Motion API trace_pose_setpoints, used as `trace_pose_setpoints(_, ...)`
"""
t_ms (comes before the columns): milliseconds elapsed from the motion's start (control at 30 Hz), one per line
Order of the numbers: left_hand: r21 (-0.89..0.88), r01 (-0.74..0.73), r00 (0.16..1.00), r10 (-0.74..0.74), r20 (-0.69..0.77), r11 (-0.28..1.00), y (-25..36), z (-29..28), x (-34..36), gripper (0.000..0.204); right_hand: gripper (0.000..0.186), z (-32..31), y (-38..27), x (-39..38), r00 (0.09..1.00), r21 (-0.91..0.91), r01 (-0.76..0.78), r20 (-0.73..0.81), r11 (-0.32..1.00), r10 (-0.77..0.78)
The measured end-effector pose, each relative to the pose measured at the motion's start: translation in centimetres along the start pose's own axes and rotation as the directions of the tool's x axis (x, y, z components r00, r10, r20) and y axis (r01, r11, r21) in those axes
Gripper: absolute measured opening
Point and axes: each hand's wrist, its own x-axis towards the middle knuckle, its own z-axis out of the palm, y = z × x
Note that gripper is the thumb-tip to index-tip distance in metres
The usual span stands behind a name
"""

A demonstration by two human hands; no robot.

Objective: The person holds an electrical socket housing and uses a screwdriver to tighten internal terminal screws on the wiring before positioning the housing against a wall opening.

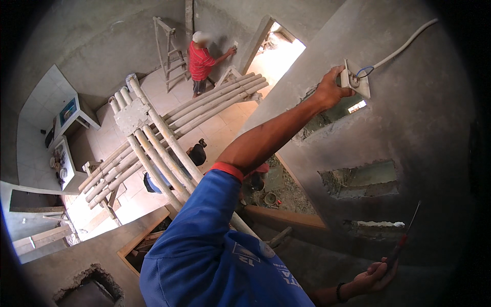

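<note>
My left hand (332, 87) is raised to the wall at upper right, its fingers gripping a white square electrical plate (362, 89). A white cable (401, 51) runs down to this plate, and a short blue wire loops beside it. At lower right, my right hand (377, 276) is closed on the handle of a screwdriver (400, 241), whose long thin shaft points upward.
Bamboo poles (158, 153) form raised scaffolding below me, with a wooden ladder-like stand (172, 56) beyond. A person in red (202, 61) works at the far wall beside a bright doorway (273, 61). Rough openings (358, 179) pierce the right wall; a tiled counter (71, 174) stands left.
</note>
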Motion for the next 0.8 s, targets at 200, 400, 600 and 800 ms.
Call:
trace_pose_setpoints(200, 0.094, -0.044, 0.998, 0.04, 0.039, 0.995, -1.4, 0.0, 0.5, 0.058, 0.041, 0.3, -0.2, -0.1, 1.0, -0.021, -0.006, 0.005, 1.0, 0.006)
trace_pose_setpoints(400, 0.071, -0.008, 1.0, 0.008, -0.007, 0.997, -0.9, 0.0, 0.2, 0.063, 0.041, 0.5, 0.0, 0.0, 1.0, -0.001, -0.01, 0.002, 1.0, 0.01)
trace_pose_setpoints(600, 0.044, -0.028, 0.999, 0.027, 0.019, 0.999, -0.4, 0.0, 0.1, 0.062, 0.041, 0.5, 0.2, 0.1, 1.0, 0.022, -0.002, 0.031, 1.0, 0.001)
trace_pose_setpoints(800, 0.032, 0.017, 1.0, -0.017, 0.013, 0.999, 0.2, 0.1, -0.3, 0.062, 0.042, 0.3, 1.3, 0.0, 0.997, 0.077, -0.08, 0.003, 0.994, 0.08)
